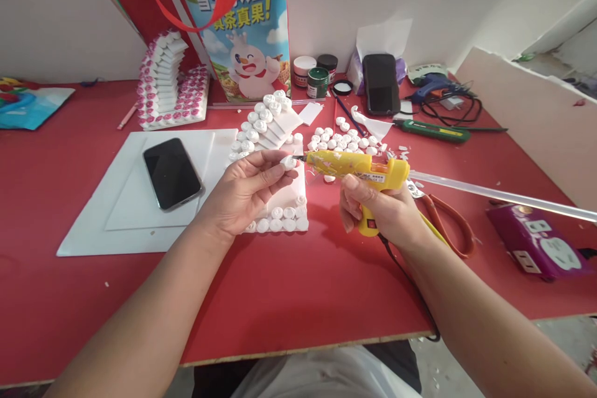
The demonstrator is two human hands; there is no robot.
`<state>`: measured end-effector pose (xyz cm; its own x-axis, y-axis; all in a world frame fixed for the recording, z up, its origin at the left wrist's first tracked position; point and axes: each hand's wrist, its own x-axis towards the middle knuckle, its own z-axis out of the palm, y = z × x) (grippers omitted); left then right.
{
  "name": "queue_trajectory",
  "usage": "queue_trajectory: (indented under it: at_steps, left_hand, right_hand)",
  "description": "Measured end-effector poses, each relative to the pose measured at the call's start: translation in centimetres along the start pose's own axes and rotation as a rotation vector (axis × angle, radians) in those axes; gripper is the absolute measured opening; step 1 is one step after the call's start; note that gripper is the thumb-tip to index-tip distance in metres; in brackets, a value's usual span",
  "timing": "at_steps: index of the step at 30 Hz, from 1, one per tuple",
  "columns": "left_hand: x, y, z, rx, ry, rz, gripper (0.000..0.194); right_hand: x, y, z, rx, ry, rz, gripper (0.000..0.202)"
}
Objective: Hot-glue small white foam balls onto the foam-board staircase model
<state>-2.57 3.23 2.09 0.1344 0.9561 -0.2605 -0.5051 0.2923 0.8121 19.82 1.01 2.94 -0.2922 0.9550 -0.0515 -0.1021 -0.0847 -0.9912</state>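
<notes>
Gripping the handle of a yellow glue gun (357, 166), the right hand (380, 211) holds it above the red table (298, 286) with its long axis lying left to right and the nozzle pointing left. A clear glue stick (504, 196) trails out to the right. The nozzle tip nearly touches a small white piece (290, 162) pinched in the left hand's (247, 189) fingertips, over a white stepped model (280, 199). A black phone (171, 173) lies on a white sheet to the left.
</notes>
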Motion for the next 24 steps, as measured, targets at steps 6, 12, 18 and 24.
queue_trajectory:
  at_steps: [6,12,18,24]
  left_hand:
    - [0.02,0.09,0.08,-0.007,0.01,0.02,0.021]
    - [0.1,-0.01,-0.18,0.027,-0.007,0.059,0.023]
    - [0.16,-0.22,-0.06,0.087,-0.01,0.132,0.026]
    - [0.21,-0.41,-0.11,0.174,0.018,0.237,0.029]
  right_hand:
    - [0.03,-0.1,0.07,0.019,-0.004,-0.004,0.042]
    - [0.02,-0.11,0.13,0.007,-0.001,-0.003,0.04]
    - [-0.06,-0.34,0.17,-0.024,0.002,0.003,0.035]
    - [-0.13,-0.1,0.3,-0.02,-0.007,0.008,0.047]
